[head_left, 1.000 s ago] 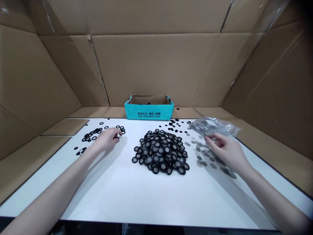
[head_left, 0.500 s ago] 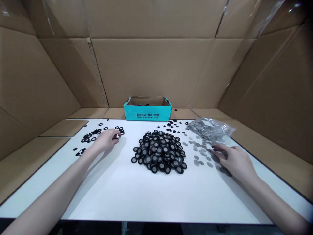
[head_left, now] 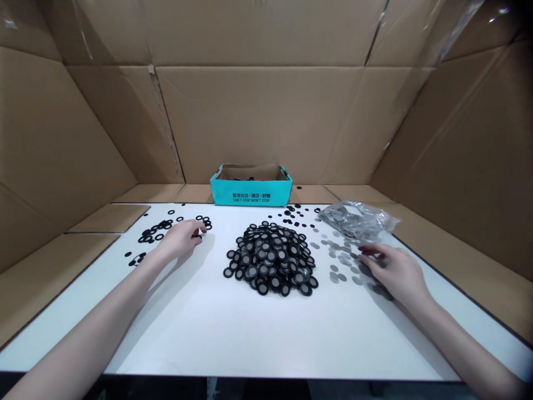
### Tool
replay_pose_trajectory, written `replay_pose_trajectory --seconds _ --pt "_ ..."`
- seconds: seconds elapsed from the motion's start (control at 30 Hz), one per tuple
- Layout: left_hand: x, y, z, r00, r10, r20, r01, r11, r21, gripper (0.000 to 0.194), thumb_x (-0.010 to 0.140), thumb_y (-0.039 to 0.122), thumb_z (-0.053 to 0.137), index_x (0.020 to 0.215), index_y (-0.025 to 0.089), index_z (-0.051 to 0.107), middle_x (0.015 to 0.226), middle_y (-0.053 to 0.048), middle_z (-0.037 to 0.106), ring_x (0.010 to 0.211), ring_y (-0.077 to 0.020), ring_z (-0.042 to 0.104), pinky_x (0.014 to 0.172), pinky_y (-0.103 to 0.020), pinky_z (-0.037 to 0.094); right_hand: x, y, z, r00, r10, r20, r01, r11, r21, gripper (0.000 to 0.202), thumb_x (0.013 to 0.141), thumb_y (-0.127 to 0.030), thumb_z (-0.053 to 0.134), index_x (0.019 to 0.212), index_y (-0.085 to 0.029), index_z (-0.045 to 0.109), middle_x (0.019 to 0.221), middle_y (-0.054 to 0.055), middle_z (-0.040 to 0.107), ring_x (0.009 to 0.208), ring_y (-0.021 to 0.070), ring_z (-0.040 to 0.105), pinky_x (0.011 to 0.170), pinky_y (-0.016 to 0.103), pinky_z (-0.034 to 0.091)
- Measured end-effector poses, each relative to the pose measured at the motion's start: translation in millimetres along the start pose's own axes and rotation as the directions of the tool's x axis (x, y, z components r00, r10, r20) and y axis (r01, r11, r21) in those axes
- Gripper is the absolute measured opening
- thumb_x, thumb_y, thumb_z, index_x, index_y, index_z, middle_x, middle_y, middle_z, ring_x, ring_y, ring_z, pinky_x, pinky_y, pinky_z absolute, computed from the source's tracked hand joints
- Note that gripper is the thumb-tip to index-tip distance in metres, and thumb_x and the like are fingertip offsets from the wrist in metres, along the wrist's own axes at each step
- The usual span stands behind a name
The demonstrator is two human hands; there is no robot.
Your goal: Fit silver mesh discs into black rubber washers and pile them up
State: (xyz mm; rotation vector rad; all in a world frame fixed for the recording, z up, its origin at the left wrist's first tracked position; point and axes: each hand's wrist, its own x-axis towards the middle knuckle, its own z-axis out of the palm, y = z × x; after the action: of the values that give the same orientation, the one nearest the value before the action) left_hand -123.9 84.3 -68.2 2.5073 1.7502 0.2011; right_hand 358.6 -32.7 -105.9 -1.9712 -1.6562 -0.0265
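My left hand (head_left: 183, 238) is closed in a pinch at the left of the white table, with a black ring (head_left: 199, 237) at its fingertips. More black rings (head_left: 161, 225) lie scattered just beyond and left of it. On the right, my right hand (head_left: 397, 272) is low over loose grey discs (head_left: 342, 277), thumb and index finger nearly together. A small grey disc (head_left: 353, 256) shows at those fingertips, partly hidden. Between the hands rises a heap of black rings with grey centres (head_left: 270, 261).
A turquoise box (head_left: 251, 193) with dark pieces inside stands at the back. A clear plastic bag (head_left: 358, 219) of grey discs lies at the back right. Small black discs (head_left: 291, 214) are strewn behind the heap. Cardboard walls (head_left: 266, 116) enclose the table (head_left: 233, 339).
My right hand has shifted slightly left, its fingertips staying among the grey discs. The left hand looks unmoved, and the heap is the same.
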Motion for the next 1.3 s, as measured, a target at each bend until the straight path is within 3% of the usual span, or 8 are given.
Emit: replay_pose_trajectory --seconds 0.17,0.4,0.63,0.8,0.93,1.03,1.17,1.3 --pt "0 -1 0.8 1.000 0.000 0.000 0.000 1.000 -0.013 0.027 0.076 0.026 0.052 0.097 0.022 0.068 0.089 -0.005 0.069 0.080 -0.0224 0.064 0.073 -0.029 0.045 -5 -18 6 0.994 -0.088 0.063 0.084 0.994 0.067 0.031 0.074 -0.044 0.060 0.093 -0.024 0.073 0.084 0.010 0.074 0.090 0.0339 0.064 0.074 0.044 0.048" --pt "-2 0 0.2 1.000 -0.005 -0.014 0.004 0.998 -0.062 0.028 0.073 0.026 0.052 0.095 0.021 0.069 0.087 -0.006 0.068 0.077 -0.0228 0.063 0.071 -0.030 0.044 0 -21 8 0.992 -0.053 0.117 0.034 0.987 0.157 0.022 0.072 -0.038 0.060 0.085 -0.023 0.069 0.084 0.008 0.077 0.080 0.0309 0.069 0.069 0.041 0.050" --pt "-3 5 -4.5 0.995 -0.043 -0.091 0.027 0.984 -0.174 0.018 0.070 0.030 0.057 0.078 0.019 0.069 0.084 -0.007 0.068 0.077 -0.0250 0.062 0.073 -0.032 0.045 -1 -27 -2 0.998 -0.047 0.039 0.040 0.984 0.172 0.029 0.071 -0.044 0.057 0.086 -0.022 0.069 0.082 0.009 0.076 0.075 0.0307 0.070 0.067 0.043 0.051" --pt "-5 22 -11.3 0.992 -0.035 -0.120 -0.015 0.921 -0.390 0.024 0.074 0.036 0.057 0.085 0.017 0.067 0.084 -0.007 0.069 0.072 -0.0221 0.064 0.070 -0.033 0.050 -4 -48 -7 0.972 -0.206 -0.109 0.227 0.944 0.239 0.025 0.081 -0.041 0.057 0.092 -0.021 0.067 0.089 0.009 0.075 0.071 0.0249 0.069 0.068 0.040 0.054" --pt "-14 50 -20.8 0.996 0.013 -0.087 -0.064 0.792 -0.608 0.036 0.079 0.044 0.055 0.095 0.013 0.066 0.093 -0.009 0.071 0.074 -0.0190 0.069 0.072 -0.030 0.056 -8 -88 -15 0.889 -0.390 -0.241 0.448 0.849 0.279 0.018 0.086 -0.031 0.062 0.100 -0.021 0.065 0.092 0.008 0.074 0.073 0.0211 0.068 0.069 0.037 0.055" --pt "-24 77 -25.8 0.997 0.051 -0.061 -0.080 0.685 -0.724 0.037 0.079 0.044 0.061 0.099 0.013 0.067 0.093 -0.008 0.071 0.071 -0.0159 0.068 0.071 -0.028 0.057 -13 -124 -19 0.824 -0.494 -0.279 0.563 0.768 0.305 0.024 0.087 -0.020 0.062 0.110 -0.022 0.061 0.095 0.007 0.071 0.075 0.0189 0.066 0.069 0.034 0.054" --pt "-38 106 -24.2 0.988 0.152 0.027 -0.018 0.291 -0.956 0.037 0.071 0.029 0.076 0.102 0.012 0.067 0.077 -0.003 0.067 0.066 -0.0113 0.063 0.065 -0.023 0.053 -20 -165 -18 0.723 -0.618 -0.308 0.689 0.615 0.383 0.038 0.085 -0.009 0.062 0.120 -0.025 0.056 0.095 0.005 0.067 0.081 0.0170 0.066 0.075 0.031 0.055" --pt "-46 119 -20.8 0.975 0.212 0.058 0.029 0.136 -0.990 0.034 0.070 0.020 0.079 0.101 0.012 0.067 0.079 -0.002 0.067 0.069 -0.0096 0.062 0.066 -0.020 0.051 -25 -191 -10 0.617 -0.703 -0.354 0.777 0.474 0.415 0.049 0.085 -0.002 0.059 0.127 -0.026 0.051 0.101 0.006 0.065 0.087 0.0157 0.066 0.076 0.027 0.056"
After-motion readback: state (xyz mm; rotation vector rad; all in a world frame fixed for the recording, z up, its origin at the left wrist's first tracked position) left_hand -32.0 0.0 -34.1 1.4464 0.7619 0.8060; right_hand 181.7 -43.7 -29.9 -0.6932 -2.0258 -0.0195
